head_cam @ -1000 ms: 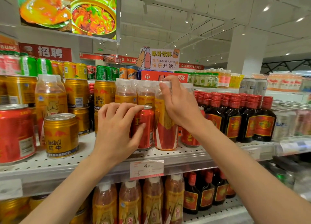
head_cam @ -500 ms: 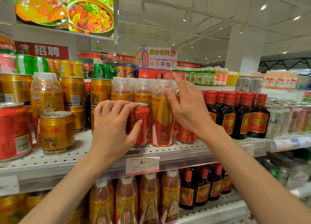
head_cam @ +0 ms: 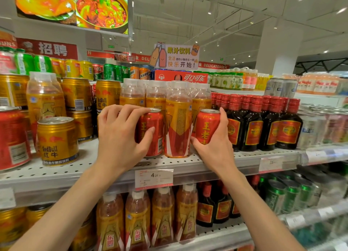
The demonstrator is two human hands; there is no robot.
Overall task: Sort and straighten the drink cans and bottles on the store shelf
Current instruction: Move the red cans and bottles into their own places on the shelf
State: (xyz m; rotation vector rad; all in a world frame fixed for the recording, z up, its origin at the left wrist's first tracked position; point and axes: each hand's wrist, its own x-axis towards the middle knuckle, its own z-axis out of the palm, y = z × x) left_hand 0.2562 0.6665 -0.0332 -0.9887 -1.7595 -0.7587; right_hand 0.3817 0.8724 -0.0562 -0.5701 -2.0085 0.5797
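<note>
On the white perforated shelf (head_cam: pixel 244 157) my left hand (head_cam: pixel 120 136) grips a red can (head_cam: pixel 155 132) from the left, fingers over its rim. My right hand (head_cam: pixel 214 147) grips a second red can (head_cam: pixel 207 125) with yellow characters, held from below and the right. Between the two cans stands a tall orange-and-red drink bottle (head_cam: pixel 178 122) with a clear cap, in front of several like bottles (head_cam: pixel 132 92).
Gold Red Bull cans (head_cam: pixel 57 140) stand to the left, a big red can (head_cam: pixel 13 137) at the far left. Dark red-capped bottles (head_cam: pixel 252 122) fill the right. A price tag (head_cam: pixel 154 179) hangs on the shelf edge. More bottles (head_cam: pixel 162 217) stand on the shelf below.
My right hand has left the tall bottle's top, dropped down to the right and taken hold of the second red can. My left hand stays on the first red can.
</note>
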